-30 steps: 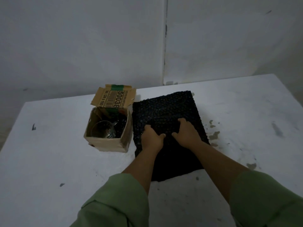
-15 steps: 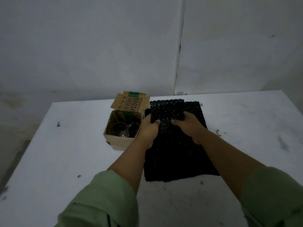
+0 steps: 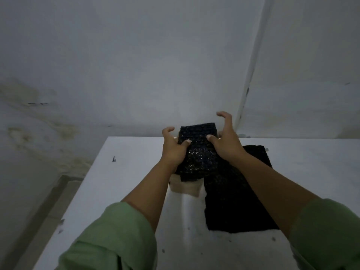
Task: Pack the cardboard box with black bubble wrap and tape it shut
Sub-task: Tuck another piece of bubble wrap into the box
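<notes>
— What have you got in your grip?

— A piece of black bubble wrap [image 3: 197,151]. My left hand [image 3: 174,148] pinches its left edge, thumb pressed on top; the index finger sticks up free. My right hand [image 3: 226,142] clamps the right edge with the thumb on top, while the other fingers [image 3: 224,114] curl up and away from the sheet, touching nothing.

— So both hands are closed on it?

— Yes, each by thumb against the sheet. What the fingers underneath do I cannot tell; the wrap hides them.

— Where is the cardboard box?

— Directly under my grip. The cardboard box [image 3: 185,187] sits on the white bench [image 3: 124,184], and the piece I hold covers its top almost wholly. Only the near wall shows, pale, below my left wrist. Whether the sheet touches the box rim or hangs just above it, I cannot tell.

— Anything else nearby?

— A larger sheet of black bubble wrap [image 3: 233,199] lies flat on the bench, to the right of my grip and nearer to me, just beside the box and passing under my right forearm. My green sleeves [image 3: 113,236] are pushed up above the forearms. Beyond my grip stands a stained grey wall [image 3: 116,65].

— The light?

— Dim; the wrap glints a little between my thumbs.
</notes>
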